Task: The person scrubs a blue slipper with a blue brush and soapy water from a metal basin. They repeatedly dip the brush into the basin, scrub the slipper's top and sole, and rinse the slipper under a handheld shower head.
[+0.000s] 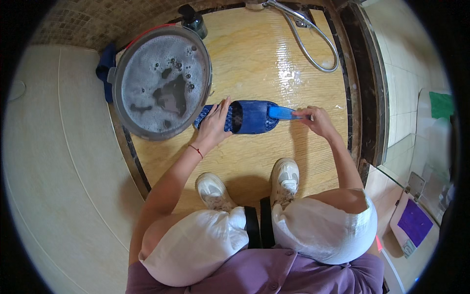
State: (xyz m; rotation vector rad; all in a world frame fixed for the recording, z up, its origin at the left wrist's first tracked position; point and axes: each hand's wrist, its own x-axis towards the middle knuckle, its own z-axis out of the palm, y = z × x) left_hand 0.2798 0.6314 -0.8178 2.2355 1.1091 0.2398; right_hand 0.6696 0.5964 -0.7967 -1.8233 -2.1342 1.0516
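A blue slide slipper [253, 117] lies flat on the wet yellow floor, with its toe to the right. My left hand [214, 123] holds it by the heel end, the thumb at the near edge and the fingers reaching over to the far edge. A blue brush [284, 113] is in my right hand [316, 119], gripped by its handle. The head of the brush is at the slipper's toe opening; its bristles are hidden. Just left of the slipper stands a round grey basin [126, 126] of foamy water.
Behind the basin a second dark blue slipper [106, 70] leans against the wall. A pump bottle [194, 24] stands at the far edge. The shower head [288, 9] and its metal hose [332, 55] lie at the far right. A dark stone sill [367, 81] borders the right side.
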